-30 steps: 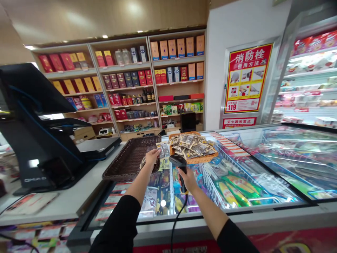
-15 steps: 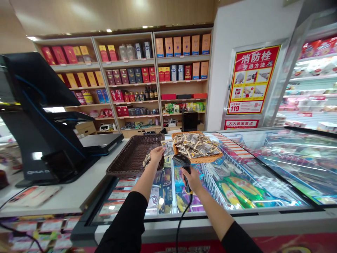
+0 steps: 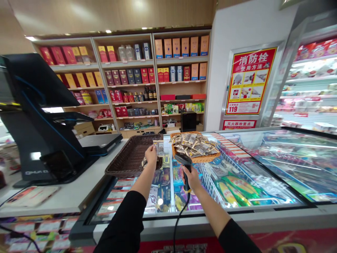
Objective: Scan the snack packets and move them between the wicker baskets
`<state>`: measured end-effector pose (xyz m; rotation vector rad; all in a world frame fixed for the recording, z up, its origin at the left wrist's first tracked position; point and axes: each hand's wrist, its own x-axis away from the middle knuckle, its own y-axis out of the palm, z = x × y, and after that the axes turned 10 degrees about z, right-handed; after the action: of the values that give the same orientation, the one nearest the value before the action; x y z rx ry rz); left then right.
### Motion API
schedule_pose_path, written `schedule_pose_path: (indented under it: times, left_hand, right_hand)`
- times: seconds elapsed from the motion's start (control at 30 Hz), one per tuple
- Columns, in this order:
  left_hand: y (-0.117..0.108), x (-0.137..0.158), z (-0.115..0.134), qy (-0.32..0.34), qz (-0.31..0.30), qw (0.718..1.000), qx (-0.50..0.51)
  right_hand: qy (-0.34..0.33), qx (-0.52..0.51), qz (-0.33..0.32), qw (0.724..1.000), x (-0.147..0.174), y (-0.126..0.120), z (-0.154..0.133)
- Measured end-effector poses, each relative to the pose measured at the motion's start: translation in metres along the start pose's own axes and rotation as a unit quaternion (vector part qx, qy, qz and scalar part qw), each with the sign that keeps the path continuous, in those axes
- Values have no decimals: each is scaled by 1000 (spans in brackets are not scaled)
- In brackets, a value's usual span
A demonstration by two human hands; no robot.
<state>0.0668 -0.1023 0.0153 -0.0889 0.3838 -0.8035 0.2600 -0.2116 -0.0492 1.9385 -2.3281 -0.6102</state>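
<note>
My left hand (image 3: 151, 154) pinches a small clear snack packet (image 3: 159, 147) by its edge, near the right side of a dark brown wicker basket (image 3: 123, 163). A few packets lie inside that basket, partly hidden by my left hand. In my right hand (image 3: 192, 177) is a black barcode scanner (image 3: 185, 165), gripped by its handle, its head tilted to the left. Just behind the scanner stands an orange wicker basket (image 3: 207, 159) heaped with small beige and clear packets (image 3: 193, 143). A black cable runs down from the scanner's handle.
Both baskets rest on the glass top of a chest freezer (image 3: 237, 211) full of packaged goods. A cash register (image 3: 50, 123) and a flat scale (image 3: 101, 142) stand on the counter at left. Behind are shelves (image 3: 155, 84) of boxes and bottles.
My left hand has moved slightly left with the packet, toward the brown basket, and the packet now stands more upright. The right hand still holds the scanner in nearly the same place.
</note>
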Motion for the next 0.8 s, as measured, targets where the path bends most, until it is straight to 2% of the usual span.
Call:
schedule_pose_path:
  times: [0.07, 0.13, 0.2, 0.27, 0.4, 0.47, 0.63, 0.8]
  left_hand:
    - [-12, 1, 6, -7, 50, 994, -96]
    - [-22, 7, 15, 17, 72, 981, -178]
    - [-23, 14, 27, 85, 77, 970, -216]
    - [-15, 20, 39, 155, 49, 964, -213]
    - [27, 28, 61, 200, -97, 959, -176]
    - [53, 30, 71, 210, -146, 951, -174]
    - [111, 32, 93, 238, -179, 930, -215]
    - [146, 26, 100, 227, -198, 916, -265]
  right_hand:
    - [-10, -18, 23, 1000, -3, -4, 3]
    - [-20, -35, 49, 998, -9, -9, 3]
    - [-26, -54, 76, 995, -19, -16, -1]
    - [-31, -69, 108, 991, -30, -25, -8]
    - [-42, -68, 150, 985, -47, -46, -16]
    - [-45, -78, 173, 981, -52, -54, -13]
    - [-48, -80, 224, 970, -57, -59, -4]
    - [-65, -62, 212, 973, -60, -53, -3]
